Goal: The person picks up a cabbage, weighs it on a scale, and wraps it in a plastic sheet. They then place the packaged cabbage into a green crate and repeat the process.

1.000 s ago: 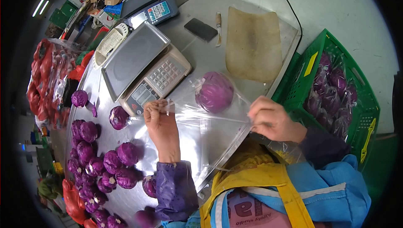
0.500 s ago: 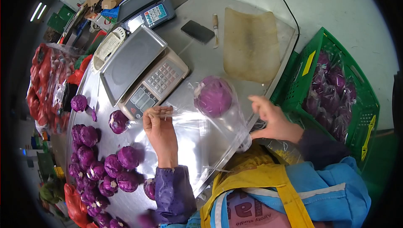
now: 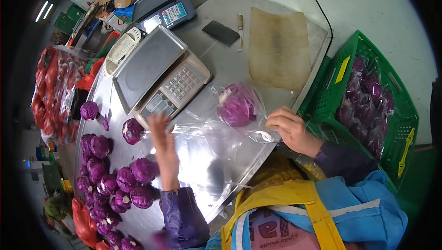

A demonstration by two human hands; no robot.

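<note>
A purple cabbage (image 3: 238,105) sits in a clear plastic bag (image 3: 202,116) on the metal table (image 3: 198,153). My right hand (image 3: 292,129) pinches the bag's edge just right of the cabbage. Over the table, below the weighing scale (image 3: 184,82), my left hand (image 3: 163,146) has its fingers apart, slightly blurred, and holds nothing. A loose cabbage (image 3: 132,131) lies left of that hand. Several more cabbages (image 3: 142,170) are grouped at the table's left side.
A green crate (image 3: 343,66) with bagged cabbages stands at the right. Beyond the scale are a phone (image 3: 221,33), a knife (image 3: 240,31) and a brown sheet (image 3: 279,50). A second scale (image 3: 172,13) and a white basket (image 3: 120,52) stand farther back.
My left hand has let go of the plastic and moved slightly left, its fingers spreading. My right hand has closed on the bag near the cabbage, which has turned to show its pale stem end.
</note>
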